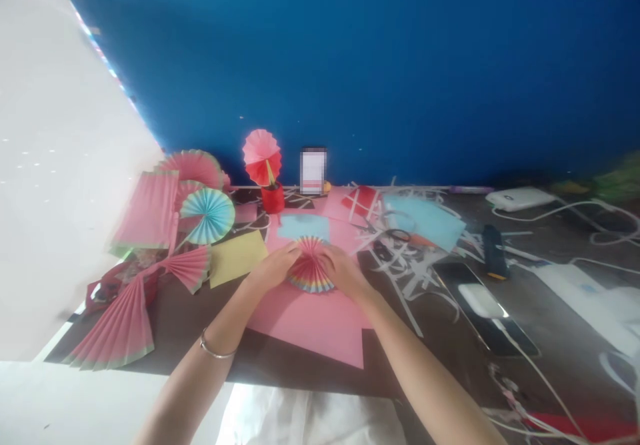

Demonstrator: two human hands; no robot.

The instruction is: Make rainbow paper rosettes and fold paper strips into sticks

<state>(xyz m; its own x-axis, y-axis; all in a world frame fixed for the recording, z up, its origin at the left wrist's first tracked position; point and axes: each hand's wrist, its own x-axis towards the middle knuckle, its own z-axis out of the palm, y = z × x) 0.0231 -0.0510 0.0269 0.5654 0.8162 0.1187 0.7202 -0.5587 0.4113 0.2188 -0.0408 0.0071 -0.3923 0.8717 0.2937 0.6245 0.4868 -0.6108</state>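
Both my hands hold a small pleated paper fan [310,266], pink with rainbow-striped edges, spread into a rosette above a pink paper sheet [320,321]. My left hand [274,266] pinches its left side, fingers closed on the pleats; a metal bangle [216,349] circles that wrist. My right hand [345,271] grips the fan's right side the same way. A light blue paper [304,225] lies just behind the fan.
Finished pink fans [145,211] and a blue rosette [207,215] lie at the left, with a yellow sheet [237,257]. A red cup with a fan [270,191] stands by the blue wall. Scissors [400,235], paper strips, a phone [480,305], power banks and cables fill the right.
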